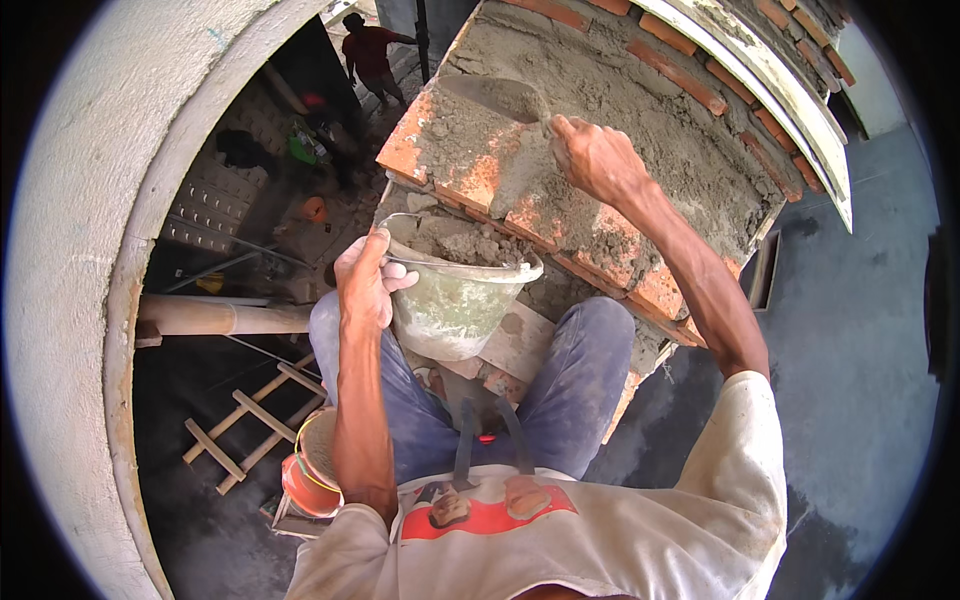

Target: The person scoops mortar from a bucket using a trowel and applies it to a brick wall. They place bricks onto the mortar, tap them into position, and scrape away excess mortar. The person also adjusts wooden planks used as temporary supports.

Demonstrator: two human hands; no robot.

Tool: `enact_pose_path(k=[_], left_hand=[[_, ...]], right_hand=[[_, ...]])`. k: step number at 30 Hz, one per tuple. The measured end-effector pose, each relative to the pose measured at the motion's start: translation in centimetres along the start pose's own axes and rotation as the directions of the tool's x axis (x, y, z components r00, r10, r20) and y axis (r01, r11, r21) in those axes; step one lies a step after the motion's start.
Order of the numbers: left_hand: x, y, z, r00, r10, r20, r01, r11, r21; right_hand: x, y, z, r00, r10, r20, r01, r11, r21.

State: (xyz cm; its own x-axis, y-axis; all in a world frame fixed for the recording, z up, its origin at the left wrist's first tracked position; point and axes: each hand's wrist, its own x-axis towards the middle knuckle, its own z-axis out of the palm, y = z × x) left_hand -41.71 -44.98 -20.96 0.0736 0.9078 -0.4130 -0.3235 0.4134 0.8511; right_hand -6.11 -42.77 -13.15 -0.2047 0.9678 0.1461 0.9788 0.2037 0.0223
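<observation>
My right hand (600, 160) is closed round the handle of a trowel (492, 97), whose blade lies against grey mortar near the far left corner of a brick surface (475, 180). Wet mortar (640, 120) covers most of that surface, with patches of orange brick showing along the near edge. In front of my knees stands a mortar-smeared bucket (455, 305), tilted slightly. Rough grey mortar (465, 240) partly fills it. My left hand (367, 278) grips the left side of the bucket at its rim and wire handle, fingers curled.
A curved wall (110, 240) rises on the left. Down below are a wooden ladder (255, 425), an orange bucket (310, 485) and a thick horizontal pole (225, 316). A person in a red shirt (372, 55) stands at the far left. Brick courses (680, 70) climb at the far right.
</observation>
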Motion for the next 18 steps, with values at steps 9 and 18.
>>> enact_pose_path(k=[9,18], left_hand=[[0.6,0.0,0.4,0.999,-0.022,0.027,0.022,0.999,-0.027],[-0.9,0.4,0.6,1.000,-0.016,0.022,0.016,1.000,-0.023]], right_hand=[[11.3,5.0,4.7,0.978,-0.058,0.203,0.118,0.948,-0.296],[-6.9,-5.2,-0.4,0.812,-0.420,0.405,0.497,0.862,-0.104]])
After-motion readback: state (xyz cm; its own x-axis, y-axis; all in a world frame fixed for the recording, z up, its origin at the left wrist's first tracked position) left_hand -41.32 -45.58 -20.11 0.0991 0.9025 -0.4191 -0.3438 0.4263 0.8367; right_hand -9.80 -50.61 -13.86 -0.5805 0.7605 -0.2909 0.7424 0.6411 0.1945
